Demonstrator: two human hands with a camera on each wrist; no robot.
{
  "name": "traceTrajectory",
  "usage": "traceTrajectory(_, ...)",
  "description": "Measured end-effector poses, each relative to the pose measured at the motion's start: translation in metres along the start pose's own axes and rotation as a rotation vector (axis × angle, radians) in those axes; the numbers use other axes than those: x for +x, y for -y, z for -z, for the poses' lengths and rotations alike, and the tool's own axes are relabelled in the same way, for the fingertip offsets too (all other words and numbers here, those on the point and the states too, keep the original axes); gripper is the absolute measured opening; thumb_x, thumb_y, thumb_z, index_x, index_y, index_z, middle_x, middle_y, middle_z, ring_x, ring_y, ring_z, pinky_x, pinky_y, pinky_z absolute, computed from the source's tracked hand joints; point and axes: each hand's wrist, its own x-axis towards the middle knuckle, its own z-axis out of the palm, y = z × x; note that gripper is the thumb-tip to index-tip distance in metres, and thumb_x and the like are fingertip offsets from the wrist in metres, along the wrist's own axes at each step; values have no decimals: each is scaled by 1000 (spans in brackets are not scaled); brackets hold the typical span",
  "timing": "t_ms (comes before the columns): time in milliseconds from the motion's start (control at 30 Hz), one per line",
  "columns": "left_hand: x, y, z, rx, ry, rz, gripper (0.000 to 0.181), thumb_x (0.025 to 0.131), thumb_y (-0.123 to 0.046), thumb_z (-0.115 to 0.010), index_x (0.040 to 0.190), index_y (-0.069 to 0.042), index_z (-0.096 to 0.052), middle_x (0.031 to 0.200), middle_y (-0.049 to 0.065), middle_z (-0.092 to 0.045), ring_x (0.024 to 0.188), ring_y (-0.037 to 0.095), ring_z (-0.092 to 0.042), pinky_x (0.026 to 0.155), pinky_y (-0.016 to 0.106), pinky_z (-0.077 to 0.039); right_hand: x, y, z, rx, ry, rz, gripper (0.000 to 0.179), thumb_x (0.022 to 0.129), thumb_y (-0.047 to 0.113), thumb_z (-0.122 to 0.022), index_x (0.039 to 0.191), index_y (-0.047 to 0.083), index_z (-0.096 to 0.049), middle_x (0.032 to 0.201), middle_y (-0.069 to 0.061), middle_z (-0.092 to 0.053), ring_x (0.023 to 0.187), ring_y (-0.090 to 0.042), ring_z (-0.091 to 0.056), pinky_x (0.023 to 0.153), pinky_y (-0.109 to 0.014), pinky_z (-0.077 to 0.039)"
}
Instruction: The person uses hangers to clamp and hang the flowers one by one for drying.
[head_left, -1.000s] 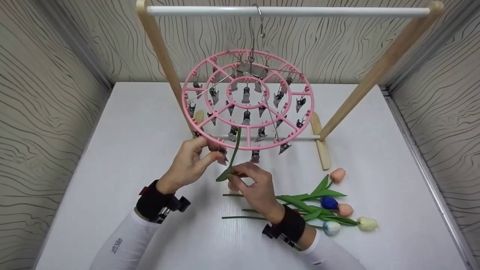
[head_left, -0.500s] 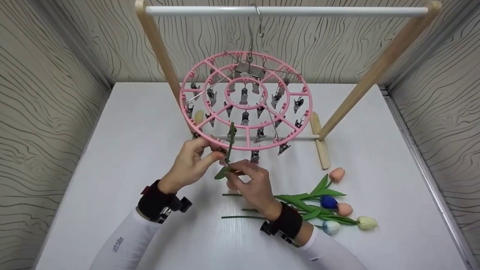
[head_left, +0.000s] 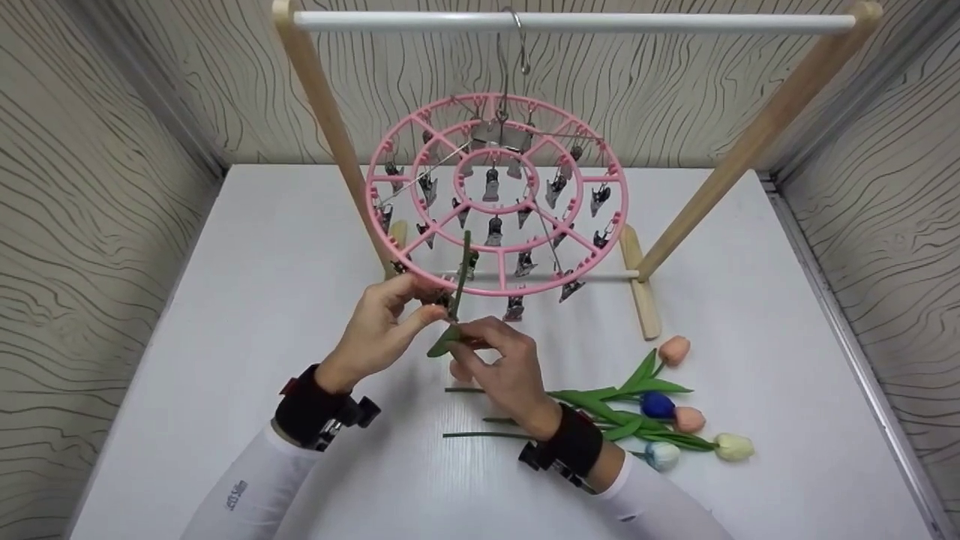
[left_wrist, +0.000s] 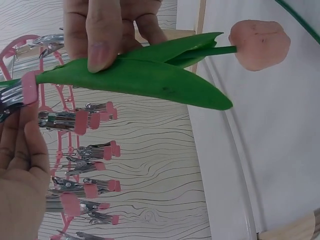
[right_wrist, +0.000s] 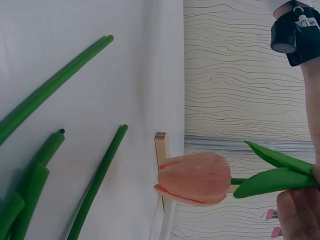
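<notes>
My left hand (head_left: 379,326) grips a metal clip (left_wrist: 30,89) with pink tips at the near left rim of the round pink hanger (head_left: 502,271). In my right hand (head_left: 506,367) is an artificial tulip (right_wrist: 195,177), pinched at its green leaves. Its peach flower head (left_wrist: 260,45) points down, and the stem (head_left: 464,262) rises past the rim. The stem lies at the clip's tips in the left wrist view; whether the clip bites on it I cannot tell.
Several tulips (head_left: 660,405) lie on the white table (head_left: 225,300) at the right. Above, the hanger hooks onto the white bar (head_left: 637,24) of a wooden-legged rack (head_left: 720,187). More clips (head_left: 514,306) dangle from the rings.
My right hand has brought the tulip slightly left, so its stem now meets the clip in my left hand. The pink hanger has shifted and tilted a little; my left hand stays nearly in place.
</notes>
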Motion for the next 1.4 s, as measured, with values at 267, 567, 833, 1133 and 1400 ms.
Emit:
traceTrajectory(267, -3, 5, 2, -21, -8, -29, 24, 83, 2, -62, 107, 1, -62, 97, 12, -65, 86, 22, -59, 78, 30, -49, -5, -7, 5, -17, 13, -37, 27, 74, -2, -73, 100, 4, -67, 90, -3, -66, 75, -16, -65, 65, -27, -54)
traceTrajectory(567, -6, 8, 7, -8, -29, -23, 25, 84, 3, -61, 108, 0, -61, 100, 13, -64, 89, 24, -59, 81, 34, -49, -20, -26, 16, -25, 44, -66, 24, 80, 10, -70, 103, 16, -67, 93, 1, -66, 81, -9, -64, 69, -23, -53)
traceTrajectory(833, -10, 14, 10, 16, -39, -15, 26, 83, 3, -61, 109, 2, -60, 103, 15, -63, 89, 26, -59, 83, 36, -48, -21, -17, 23, -26, 56, -78, 24, 77, 1, -71, 99, 11, -68, 89, -6, -66, 78, -13, -65, 66, -25, -54)
traceTrajectory(1133, -11, 15, 12, 52, -57, -4, 28, 81, -1, -66, 108, 1, -59, 100, 14, -62, 88, 25, -58, 82, 40, -47, -16, 8, 36, -48, 82, -113, 23, 76, -4, -70, 95, 9, -69, 84, -7, -65, 74, -15, -64, 65, -24, -53)
traceTrajectory(1400, -9, 16, 15, 71, -90, 7, 34, 81, 0, -67, 113, 3, -57, 107, 10, -62, 91, 24, -57, 83, 40, -47, -21, 7, 52, -52, 113, -71, 24, 76, -5, -70, 95, 8, -68, 84, -7, -66, 76, -16, -64, 65, -26, -54)
